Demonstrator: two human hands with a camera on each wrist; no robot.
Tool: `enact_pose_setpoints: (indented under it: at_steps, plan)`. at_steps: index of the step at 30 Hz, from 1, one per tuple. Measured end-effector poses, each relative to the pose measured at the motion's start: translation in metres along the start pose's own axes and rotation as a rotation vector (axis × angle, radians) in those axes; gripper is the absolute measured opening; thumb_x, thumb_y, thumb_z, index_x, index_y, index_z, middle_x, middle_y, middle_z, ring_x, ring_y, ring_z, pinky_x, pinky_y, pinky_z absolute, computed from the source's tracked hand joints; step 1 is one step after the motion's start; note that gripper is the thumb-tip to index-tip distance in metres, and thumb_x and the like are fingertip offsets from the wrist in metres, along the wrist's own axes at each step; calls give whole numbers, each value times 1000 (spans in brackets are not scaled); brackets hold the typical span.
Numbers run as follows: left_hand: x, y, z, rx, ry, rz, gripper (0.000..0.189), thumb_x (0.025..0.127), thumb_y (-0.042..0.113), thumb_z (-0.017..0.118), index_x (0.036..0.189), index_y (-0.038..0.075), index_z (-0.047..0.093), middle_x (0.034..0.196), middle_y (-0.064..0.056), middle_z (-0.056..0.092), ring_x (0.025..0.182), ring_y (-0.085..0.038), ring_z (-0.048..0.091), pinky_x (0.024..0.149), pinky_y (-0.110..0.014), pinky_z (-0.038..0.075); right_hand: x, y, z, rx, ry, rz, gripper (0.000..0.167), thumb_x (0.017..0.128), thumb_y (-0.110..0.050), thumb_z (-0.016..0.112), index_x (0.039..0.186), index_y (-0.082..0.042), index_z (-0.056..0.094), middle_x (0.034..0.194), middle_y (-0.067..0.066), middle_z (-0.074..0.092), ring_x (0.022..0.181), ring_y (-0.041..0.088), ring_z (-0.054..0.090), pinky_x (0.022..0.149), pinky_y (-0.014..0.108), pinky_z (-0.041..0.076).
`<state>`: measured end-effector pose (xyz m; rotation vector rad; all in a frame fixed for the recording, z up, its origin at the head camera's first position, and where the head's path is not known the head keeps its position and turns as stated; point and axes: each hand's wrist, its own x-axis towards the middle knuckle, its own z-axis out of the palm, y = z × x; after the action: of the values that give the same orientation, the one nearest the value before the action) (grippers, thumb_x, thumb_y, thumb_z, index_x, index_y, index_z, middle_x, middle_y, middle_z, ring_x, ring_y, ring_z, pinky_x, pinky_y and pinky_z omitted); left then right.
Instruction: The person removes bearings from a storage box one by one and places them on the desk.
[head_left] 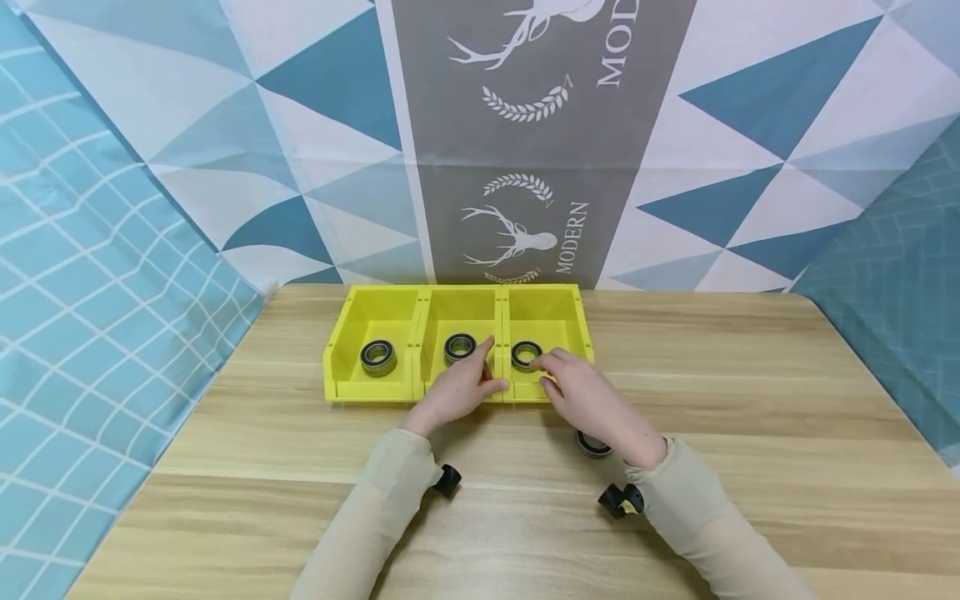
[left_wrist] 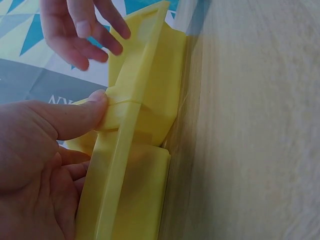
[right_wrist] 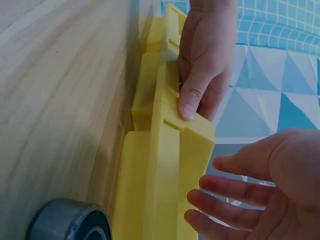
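Three joined yellow bins (head_left: 375,390) stand in a row, each with a ball bearing inside: one in the left bin (head_left: 378,369), one in the middle bin (head_left: 449,351), one in the right bin (head_left: 517,357). My left hand (head_left: 459,389) holds the bins at the divider between middle and right; its thumb (left_wrist: 82,116) presses the front edge, the other fingers inside the middle bin. Above the right bin hovers my right hand (head_left: 588,398), fingers loosely bent and holding nothing, beside that bin's bearing. Another bearing (right_wrist: 62,220) lies on the table, partly under the right hand in the head view.
The wooden table (head_left: 225,500) carries the bins near its back edge. Behind it hangs a patterned cloth (head_left: 495,142), with blue gridded cloth (head_left: 90,275) on the left. Black wrist mounts (head_left: 447,481) sit below both forearms.
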<state>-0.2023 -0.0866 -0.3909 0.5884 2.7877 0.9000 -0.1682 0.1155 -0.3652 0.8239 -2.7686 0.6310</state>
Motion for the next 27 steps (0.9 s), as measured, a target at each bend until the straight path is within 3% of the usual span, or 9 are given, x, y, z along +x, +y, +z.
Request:
enact_pose_setpoints:
  at_steps: [10,27]
  plan:
    - [0,1,1,3,3,-4,77,87,34,60,145,5,18,81,3,55,64,-10,50,58,-25,42,13,4,11,-43,-66,63,29,88,-7,54,116,0,58,109,12,59,100,26,58,85,39,48]
    - [0,1,0,13,-3,3,77,87,35,59,145,6,18,82,3,56,63,-9,49,56,-24,41,26,11,28,-39,-153,89,33,94,-14,46,122,1,54,122,17,55,113,31,52,97,43,39]
